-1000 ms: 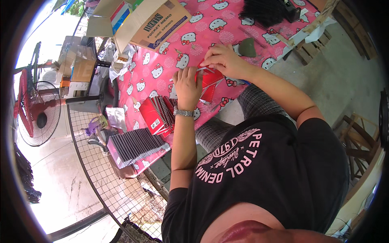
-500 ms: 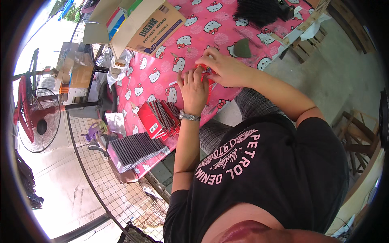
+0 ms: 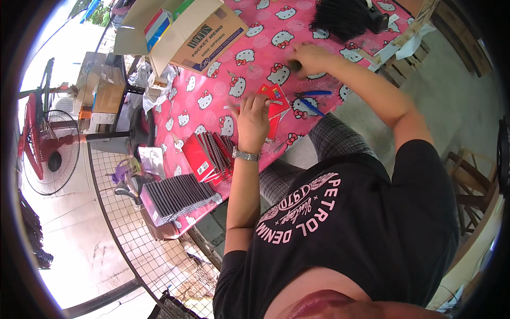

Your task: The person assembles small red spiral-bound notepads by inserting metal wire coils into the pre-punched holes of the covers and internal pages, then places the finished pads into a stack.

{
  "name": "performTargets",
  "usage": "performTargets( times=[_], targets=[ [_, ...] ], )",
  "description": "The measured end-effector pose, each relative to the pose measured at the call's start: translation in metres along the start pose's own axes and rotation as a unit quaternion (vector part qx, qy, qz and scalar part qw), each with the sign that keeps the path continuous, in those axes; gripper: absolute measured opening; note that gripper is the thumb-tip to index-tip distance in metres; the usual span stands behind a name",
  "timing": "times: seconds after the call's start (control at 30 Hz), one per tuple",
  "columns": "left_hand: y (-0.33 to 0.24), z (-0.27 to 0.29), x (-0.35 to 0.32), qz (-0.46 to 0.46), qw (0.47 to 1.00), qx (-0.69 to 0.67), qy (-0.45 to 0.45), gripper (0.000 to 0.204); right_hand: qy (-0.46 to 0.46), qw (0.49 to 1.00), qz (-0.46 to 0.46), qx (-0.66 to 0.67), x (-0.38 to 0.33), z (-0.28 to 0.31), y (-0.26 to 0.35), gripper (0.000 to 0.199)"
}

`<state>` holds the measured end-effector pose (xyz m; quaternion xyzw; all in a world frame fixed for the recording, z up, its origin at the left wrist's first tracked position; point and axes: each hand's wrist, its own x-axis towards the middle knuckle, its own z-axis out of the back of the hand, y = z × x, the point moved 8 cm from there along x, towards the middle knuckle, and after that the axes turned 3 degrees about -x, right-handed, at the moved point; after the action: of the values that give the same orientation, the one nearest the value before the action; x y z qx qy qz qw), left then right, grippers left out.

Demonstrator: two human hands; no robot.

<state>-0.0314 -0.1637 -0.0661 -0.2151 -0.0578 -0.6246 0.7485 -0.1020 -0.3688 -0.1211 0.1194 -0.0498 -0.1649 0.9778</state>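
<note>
A small red notebook [image 3: 274, 102] lies on the pink cartoon-cat tablecloth [image 3: 212, 90]. My left hand [image 3: 252, 121], a watch on its wrist, presses down on the notebook's near edge with its fingertips. My right hand [image 3: 308, 56] is stretched out farther up the table, its fingers curled around a small dark object [image 3: 294, 65] that is mostly hidden. Blue-handled pliers [image 3: 311, 101] lie just right of the notebook. A heap of black wire spirals [image 3: 342, 18] sits beyond the right hand.
An open cardboard box [image 3: 204, 34] stands at the table's far left. A row of red notebooks [image 3: 210, 154] and a tray of dark ones [image 3: 178, 195] lie by the left edge. A fan [image 3: 45, 154], wire mesh [image 3: 154, 255] and a wooden chair [image 3: 470, 181] surround the table.
My right hand has left the red notebook and reached up the table to the small dark object. The left hand stays on the notebook. The view has shifted slightly.
</note>
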Motion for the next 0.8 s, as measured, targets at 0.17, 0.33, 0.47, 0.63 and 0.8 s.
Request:
performTargets(
  times=[0.17, 0.33, 0.47, 0.63, 0.8],
  targets=[
    [0.009, 0.015, -0.001, 0.021, 0.997, 0.021, -0.077, 0.032, -0.029, 0.762, 0.015, 0.646, 0.002, 0.019, 0.048, 0.034],
    [0.016, 0.010, -0.003, 0.035, 0.997, -0.001, -0.075, 0.036, 0.114, 0.938, 0.059, 0.321, -0.007, 0.010, 0.078, 0.031],
    [0.012, 0.016, -0.001, 0.036, 0.996, -0.013, -0.076, 0.036, 0.174, 0.769, 0.104, 0.606, -0.021, 0.036, 0.100, 0.035],
    [0.015, 0.020, -0.001, 0.024, 0.996, -0.026, -0.079, 0.037, 0.198, 0.788, 0.127, 0.569, 0.000, 0.024, 0.098, 0.043],
    [0.015, 0.021, 0.000, 0.033, 0.996, -0.026, -0.077, 0.038, 0.172, 0.665, 0.133, 0.714, 0.001, 0.029, 0.096, 0.053]
  ],
)
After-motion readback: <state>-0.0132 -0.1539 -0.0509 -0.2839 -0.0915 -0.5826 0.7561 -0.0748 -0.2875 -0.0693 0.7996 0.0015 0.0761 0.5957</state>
